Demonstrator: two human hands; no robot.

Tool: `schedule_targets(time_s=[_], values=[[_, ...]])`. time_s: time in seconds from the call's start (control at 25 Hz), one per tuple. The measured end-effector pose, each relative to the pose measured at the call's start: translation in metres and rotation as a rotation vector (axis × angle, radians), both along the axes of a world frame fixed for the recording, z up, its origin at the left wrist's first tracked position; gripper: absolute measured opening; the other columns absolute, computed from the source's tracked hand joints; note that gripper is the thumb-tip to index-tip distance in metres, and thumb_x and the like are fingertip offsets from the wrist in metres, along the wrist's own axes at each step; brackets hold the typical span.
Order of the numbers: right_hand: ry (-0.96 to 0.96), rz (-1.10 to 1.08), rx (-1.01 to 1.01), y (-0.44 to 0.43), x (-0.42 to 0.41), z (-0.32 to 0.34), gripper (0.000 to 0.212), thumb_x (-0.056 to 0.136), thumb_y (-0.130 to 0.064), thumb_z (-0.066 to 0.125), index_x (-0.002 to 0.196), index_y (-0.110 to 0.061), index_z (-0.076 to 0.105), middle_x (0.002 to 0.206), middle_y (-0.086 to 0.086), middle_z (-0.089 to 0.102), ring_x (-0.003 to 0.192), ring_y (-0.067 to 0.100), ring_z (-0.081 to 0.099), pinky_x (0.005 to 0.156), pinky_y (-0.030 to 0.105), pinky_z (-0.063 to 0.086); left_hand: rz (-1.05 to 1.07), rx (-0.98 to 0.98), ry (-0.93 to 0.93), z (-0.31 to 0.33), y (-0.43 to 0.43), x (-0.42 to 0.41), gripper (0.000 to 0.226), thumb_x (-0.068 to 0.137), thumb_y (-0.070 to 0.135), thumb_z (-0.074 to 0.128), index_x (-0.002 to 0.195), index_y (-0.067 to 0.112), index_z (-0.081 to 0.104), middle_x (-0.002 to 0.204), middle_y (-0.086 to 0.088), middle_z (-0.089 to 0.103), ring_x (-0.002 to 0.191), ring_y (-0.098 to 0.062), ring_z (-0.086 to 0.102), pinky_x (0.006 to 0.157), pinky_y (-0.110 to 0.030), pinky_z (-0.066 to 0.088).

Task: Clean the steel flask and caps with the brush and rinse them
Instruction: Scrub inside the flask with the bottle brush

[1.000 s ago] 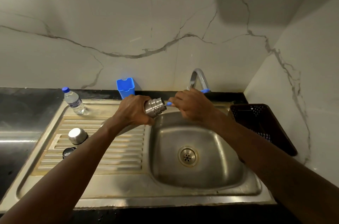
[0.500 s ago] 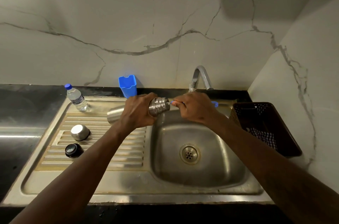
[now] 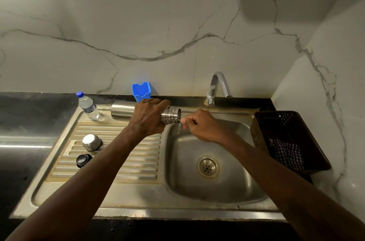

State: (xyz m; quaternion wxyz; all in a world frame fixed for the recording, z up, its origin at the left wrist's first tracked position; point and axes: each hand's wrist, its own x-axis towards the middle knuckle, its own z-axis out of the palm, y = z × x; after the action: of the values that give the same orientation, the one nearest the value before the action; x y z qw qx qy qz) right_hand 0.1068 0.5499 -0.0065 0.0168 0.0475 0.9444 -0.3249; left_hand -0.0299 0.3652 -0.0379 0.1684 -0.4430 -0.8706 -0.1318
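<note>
Left hand [image 3: 147,118] was clamped round the steel flask [image 3: 122,109]. It was held on its side in the air, base toward the water bottle [image 3: 88,105], threaded mouth poking out over the back-left edge of the sink [image 3: 183,185]. Right hand [image 3: 203,127] sat just beside that mouth, fingers curled in a tight pinch. The brush didn't show, so couldn't tell if it was in there or not. My read: flask stage in progress, prob. work at the neck/mouth. Inside vs. outside scrubbing couldn't be judged from here.

Caps next. Steel cap [image 3: 91,142] stood dome-up on the ribbed drainboard [image 3: 138,163], black inner cap [image 3: 83,159] just in front of it. Both were well apart from the hands, so those two looked left to do.

Tap [image 3: 219,86] showed no stream, no pooled water in the basin, no suds seen anywhere. Rinse of all three pieces was prob. ahead too.

Blue holder [image 3: 141,90] stood at the wall behind the flask. Dark basket [image 3: 258,134] w/ a checked cloth [image 3: 288,154] sat right of the sink, no flask parts in it that I could see.

Call it early-to-mid: one of three items in hand, two waiting, rinse not begun as far as could be seen.
</note>
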Motion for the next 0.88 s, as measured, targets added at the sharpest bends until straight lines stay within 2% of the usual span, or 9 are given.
schedule_targets(time_s=[0.04,0.2,0.32,0.44,0.52,0.64,0.72,0.8,0.88], values=[[0.017,0.003,0.004,0.001,-0.004,0.004,0.030,0.106,-0.022,0.054,0.091,-0.006,0.075,0.072,-0.009,0.060,0.060,-0.004,0.056,0.055,0.010,0.036,0.008,0.016,-0.009,-0.005,-0.001,0.002,0.057,0.063,0.031,0.086,0.115,0.019,0.067,0.090,-0.003,0.073,0.076,-0.026,0.069,0.067,-0.032,0.048],[0.114,-0.056,0.229,0.021,-0.010,0.005,0.030,0.106,-0.030,0.049,0.086,-0.020,0.069,0.077,0.000,0.066,0.064,0.011,0.056,0.060,0.028,0.038,0.002,0.043,0.034,0.004,0.006,-0.001,0.055,0.060,0.029,0.083,0.112,0.017,0.068,0.088,-0.003,0.073,0.073,-0.028,0.068,0.065,-0.033,0.050],[0.067,0.031,0.150,0.005,0.004,0.001,0.032,0.106,-0.031,0.046,0.090,-0.018,0.071,0.084,0.003,0.067,0.069,0.015,0.058,0.063,0.030,0.045,-0.012,-0.028,0.044,0.005,0.006,-0.002,0.056,0.060,0.029,0.085,0.112,0.019,0.068,0.091,-0.003,0.074,0.077,-0.028,0.069,0.069,-0.036,0.053],[0.071,0.060,0.235,0.013,-0.008,0.022,0.027,0.106,-0.028,0.050,0.096,-0.014,0.071,0.080,0.000,0.061,0.065,0.008,0.053,0.060,0.023,0.039,-0.027,0.058,0.029,-0.008,0.004,0.010,0.058,0.059,0.027,0.088,0.112,0.016,0.068,0.088,-0.005,0.072,0.072,-0.028,0.069,0.065,-0.030,0.045],[0.110,-0.014,0.220,0.027,-0.010,0.016,0.029,0.106,-0.031,0.051,0.091,-0.017,0.071,0.076,-0.001,0.063,0.065,0.010,0.055,0.061,0.029,0.042,-0.018,0.090,0.035,0.003,0.010,0.005,0.056,0.059,0.026,0.087,0.110,0.015,0.069,0.086,-0.005,0.072,0.070,-0.028,0.068,0.064,-0.029,0.043],[0.041,0.007,0.114,0.009,0.015,0.005,0.032,0.107,-0.029,0.050,0.086,-0.014,0.070,0.077,0.002,0.064,0.063,0.009,0.054,0.061,0.029,0.039,-0.027,-0.012,0.081,0.005,0.013,0.005,0.056,0.058,0.028,0.086,0.110,0.018,0.069,0.090,-0.004,0.074,0.078,-0.029,0.070,0.069,-0.037,0.052],[0.049,0.057,0.192,0.007,0.010,0.014,0.028,0.106,-0.025,0.050,0.088,-0.015,0.069,0.079,0.001,0.062,0.063,0.011,0.052,0.060,0.027,0.037,-0.047,0.021,0.052,-0.005,0.011,0.014,0.058,0.059,0.029,0.089,0.112,0.017,0.068,0.091,-0.006,0.074,0.078,-0.029,0.071,0.069,-0.037,0.053],[0.125,0.000,0.220,0.021,-0.002,0.023,0.027,0.105,-0.027,0.052,0.088,-0.015,0.071,0.077,-0.001,0.063,0.065,0.014,0.055,0.061,0.028,0.042,-0.016,0.079,0.024,-0.001,0.017,0.014,0.057,0.061,0.030,0.090,0.112,0.016,0.068,0.088,-0.007,0.073,0.074,-0.030,0.070,0.067,-0.035,0.052],[0.113,-0.090,0.130,0.026,0.001,0.011,0.030,0.104,-0.030,0.053,0.086,-0.016,0.072,0.073,0.000,0.064,0.065,0.015,0.059,0.064,0.035,0.051,-0.037,0.021,0.086,0.011,0.022,0.008,0.056,0.061,0.030,0.087,0.112,0.016,0.069,0.091,-0.006,0.074,0.078,-0.031,0.071,0.071,-0.038,0.053]])
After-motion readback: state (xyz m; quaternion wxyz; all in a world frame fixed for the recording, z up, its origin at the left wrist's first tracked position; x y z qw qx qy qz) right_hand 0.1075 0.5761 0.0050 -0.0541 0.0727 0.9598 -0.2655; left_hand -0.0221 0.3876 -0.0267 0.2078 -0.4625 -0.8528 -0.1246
